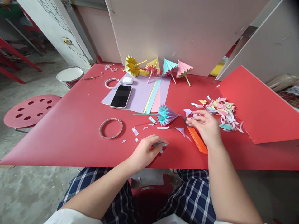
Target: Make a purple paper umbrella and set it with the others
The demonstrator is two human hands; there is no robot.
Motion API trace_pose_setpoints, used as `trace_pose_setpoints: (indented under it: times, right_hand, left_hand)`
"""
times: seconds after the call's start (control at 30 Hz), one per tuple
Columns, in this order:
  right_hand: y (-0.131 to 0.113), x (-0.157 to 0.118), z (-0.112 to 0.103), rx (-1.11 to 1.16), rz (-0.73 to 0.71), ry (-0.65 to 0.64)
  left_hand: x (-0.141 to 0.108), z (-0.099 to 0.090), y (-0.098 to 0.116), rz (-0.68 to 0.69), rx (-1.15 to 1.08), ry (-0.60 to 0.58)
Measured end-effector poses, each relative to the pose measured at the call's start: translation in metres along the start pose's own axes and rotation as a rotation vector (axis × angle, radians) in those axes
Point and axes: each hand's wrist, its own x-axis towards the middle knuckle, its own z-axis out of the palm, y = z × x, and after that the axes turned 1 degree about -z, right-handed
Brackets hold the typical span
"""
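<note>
Left hand [147,148] pinching pale scraps [163,144], right hand [207,126] beside orange cutter [196,139]; right grip unclear

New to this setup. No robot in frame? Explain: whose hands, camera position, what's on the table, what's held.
No robot: these are one person's bare hands. The single picture comes from a camera worn on their head, looking forward and down, so the forearms enter from below.

On the red table are four small paper parasols at the back, coloured sheets with a phone on them, two tape-like rings, a heap of paper strips, and a purple-and-blue folded paper piece on a stick.

The left hand holds pale paper bits. The right hand is over an orange tool; its exact grip is unclear.
</note>
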Motion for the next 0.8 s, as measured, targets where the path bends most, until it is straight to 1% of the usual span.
trace_pose_setpoints:
  times: [0.03, 0.1, 0.13, 0.23, 0.3, 0.37, 0.47, 0.53, 0.67, 0.8]
  right_hand:
    - [-0.007, -0.008, 0.008, 0.003, -0.035, -0.036]
    - [-0.018, -0.024, 0.023, -0.013, -0.110, -0.151]
    - [-0.021, -0.030, 0.028, -0.016, -0.157, -0.176]
    - [-0.027, -0.040, 0.036, -0.083, -0.321, -0.232]
    - [-0.029, -0.042, 0.037, -0.170, -0.425, -0.277]
    - [-0.029, -0.042, 0.036, -0.234, -0.497, -0.315]
    - [-0.031, -0.042, 0.037, -0.267, -0.545, -0.378]
    - [-0.031, -0.043, 0.039, -0.276, -0.558, -0.414]
    - [-0.031, -0.045, 0.042, -0.247, -0.578, -0.425]
    - [-0.032, -0.045, 0.043, -0.195, -0.550, -0.401]
  left_hand:
    - [0.002, 0.001, 0.002, -0.033, -0.032, -0.027]
    - [0.005, 0.004, 0.007, -0.094, -0.100, -0.075]
    - [0.006, 0.004, 0.010, -0.115, -0.139, -0.080]
    - [0.010, 0.003, 0.014, -0.128, -0.292, -0.005]
    - [0.012, 0.002, 0.014, -0.122, -0.417, 0.039]
    - [0.013, 0.002, 0.013, -0.117, -0.526, 0.060]
    - [0.014, 0.001, 0.012, -0.117, -0.622, 0.101]
    - [0.014, 0.000, 0.012, -0.112, -0.627, 0.135]
    - [0.012, -0.001, 0.015, -0.093, -0.525, 0.176]
    - [0.009, -0.002, 0.017, -0.060, -0.435, 0.137]
